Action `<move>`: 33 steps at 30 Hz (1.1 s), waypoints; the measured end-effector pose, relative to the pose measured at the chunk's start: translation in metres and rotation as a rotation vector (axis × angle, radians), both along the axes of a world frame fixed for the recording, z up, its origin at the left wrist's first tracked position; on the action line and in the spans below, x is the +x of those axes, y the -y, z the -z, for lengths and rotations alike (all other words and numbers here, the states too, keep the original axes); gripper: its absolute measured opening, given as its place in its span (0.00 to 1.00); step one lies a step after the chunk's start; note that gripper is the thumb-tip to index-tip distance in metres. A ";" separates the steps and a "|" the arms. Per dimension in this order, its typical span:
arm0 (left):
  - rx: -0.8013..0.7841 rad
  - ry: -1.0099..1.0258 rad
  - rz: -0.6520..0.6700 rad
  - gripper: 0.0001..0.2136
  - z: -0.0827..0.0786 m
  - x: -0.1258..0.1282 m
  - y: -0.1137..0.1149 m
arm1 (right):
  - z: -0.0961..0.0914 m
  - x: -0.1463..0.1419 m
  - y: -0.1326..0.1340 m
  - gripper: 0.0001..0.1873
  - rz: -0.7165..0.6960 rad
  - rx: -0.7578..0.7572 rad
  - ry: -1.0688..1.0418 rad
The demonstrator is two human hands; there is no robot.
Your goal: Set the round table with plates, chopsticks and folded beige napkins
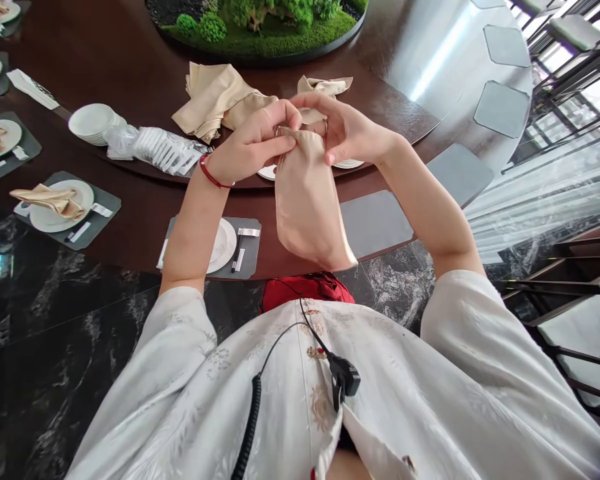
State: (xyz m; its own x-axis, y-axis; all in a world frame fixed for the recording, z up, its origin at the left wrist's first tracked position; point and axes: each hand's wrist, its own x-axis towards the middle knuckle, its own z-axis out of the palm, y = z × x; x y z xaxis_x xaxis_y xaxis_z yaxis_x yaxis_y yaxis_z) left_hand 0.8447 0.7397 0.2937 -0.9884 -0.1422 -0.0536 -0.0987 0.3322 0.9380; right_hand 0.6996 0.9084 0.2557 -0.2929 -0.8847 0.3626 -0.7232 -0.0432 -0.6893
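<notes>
Held napkin (309, 200): beige, hangs at 6 o'clock fr. the fingertips; all other clock dirs here are fr. its middle.
Napkin axis: long way runs approx. 12 to 6, lower end swung a bit twd 5; loose corner at 5.
L hand (260, 137): at 11, thumb + fingers pinched on top edge.
R hand (350, 130): at 1, holding top R side, thumb agst edge; how firm, can't tell.
Nearer hand: neither, both touch the cloth; fingertips v. close at 12, can't tell if they meet.
Napkin pile (225, 100): approx. 11, beyond L hand, on turntable (130, 80).
Spare cloth (325, 87): betw. 12 and 1, beyond R hand.
White plate (224, 243): approx. 8, partly hidden by L forearm (193, 220).
Grey mat (377, 223): betw. 3 and 4, R of napkin.
</notes>
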 end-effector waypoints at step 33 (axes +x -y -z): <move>-0.543 0.444 -0.176 0.12 0.417 0.146 -0.036 | 0.415 0.186 -0.158 0.16 0.963 0.263 0.881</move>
